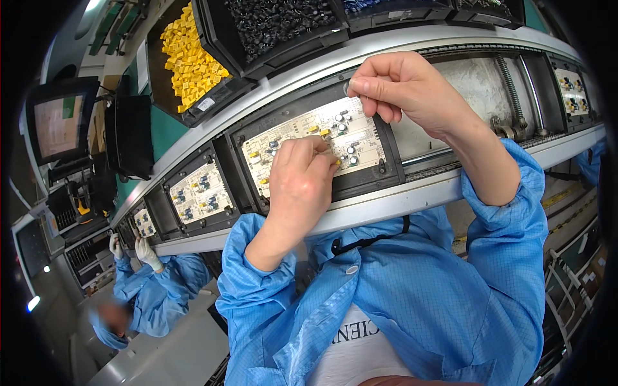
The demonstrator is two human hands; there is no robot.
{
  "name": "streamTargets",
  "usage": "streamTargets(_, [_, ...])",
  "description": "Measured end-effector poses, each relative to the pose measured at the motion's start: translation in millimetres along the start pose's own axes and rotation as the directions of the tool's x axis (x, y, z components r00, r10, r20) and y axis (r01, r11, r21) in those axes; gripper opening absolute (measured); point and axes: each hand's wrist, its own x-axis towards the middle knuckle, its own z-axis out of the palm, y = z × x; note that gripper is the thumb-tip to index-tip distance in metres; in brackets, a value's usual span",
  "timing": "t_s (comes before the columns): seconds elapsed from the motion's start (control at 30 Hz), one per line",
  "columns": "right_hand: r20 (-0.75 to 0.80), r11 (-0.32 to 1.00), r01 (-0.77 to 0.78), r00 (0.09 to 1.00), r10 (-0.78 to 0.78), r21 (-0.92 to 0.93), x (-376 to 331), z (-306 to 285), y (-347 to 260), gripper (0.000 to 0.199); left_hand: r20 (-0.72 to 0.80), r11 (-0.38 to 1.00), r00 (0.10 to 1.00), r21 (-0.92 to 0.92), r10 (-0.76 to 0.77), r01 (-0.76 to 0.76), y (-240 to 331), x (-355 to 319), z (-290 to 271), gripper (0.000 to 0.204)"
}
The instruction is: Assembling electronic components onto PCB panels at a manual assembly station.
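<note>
My left hand (299,180) reaches over a pale circuit board (370,151), its fingers bent down and closed at the board's surface. Part of a yellow block-shaped component (337,163) shows beside its fingertips; the hand hides whatever they grip. On the board stand round black capacitors (341,128) and more yellow components (313,130). Above the board's far right corner, my right hand (409,90) is raised with thumb and forefinger pinched together. What the pinch holds, if anything, is too small to make out. A black carrier frame (393,145) surrounds the board.
Beyond the metal conveyor rail (283,83) stand a bin of yellow components (187,58) and a bin of black components (277,26). Another populated board (199,193) lies leftward on the line. A co-worker's gloved hand (148,254) is farther left, near a monitor (58,125).
</note>
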Motion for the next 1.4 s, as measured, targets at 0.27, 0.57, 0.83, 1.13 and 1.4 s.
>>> streamTargets(0.27, [-0.02,1.0,0.0,1.0,-0.001,-0.03,10,-4,5,0.021,0.03,0.998,0.998,0.037,0.057,-0.058,-2,2,-1,0.014])
streamTargets(0.57, [-0.227,0.935,-0.247,0.925,0.306,0.255,25,-9,24,0.02,-0.177,1.0,0.984,0.028,-0.003,0.008,-52,13,-47,0.014])
streamTargets(0.83, [-0.085,0.914,-0.247,0.954,0.288,0.322,26,-10,29,0.019,-0.298,0.948,0.929,0.163,-0.218,0.275,-164,72,-86,0.023])
streamTargets(1.13, [0.066,0.878,-0.222,0.974,0.215,0.424,23,-18,38,0.024,-0.19,0.927,0.958,0.267,-0.217,0.263,-184,102,-75,0.017])
streamTargets(1.4, [0.158,0.898,-0.202,0.976,0.151,0.392,22,-24,44,0.02,-0.346,0.898,0.844,0.007,-0.41,0.44,-175,111,-73,0.016])
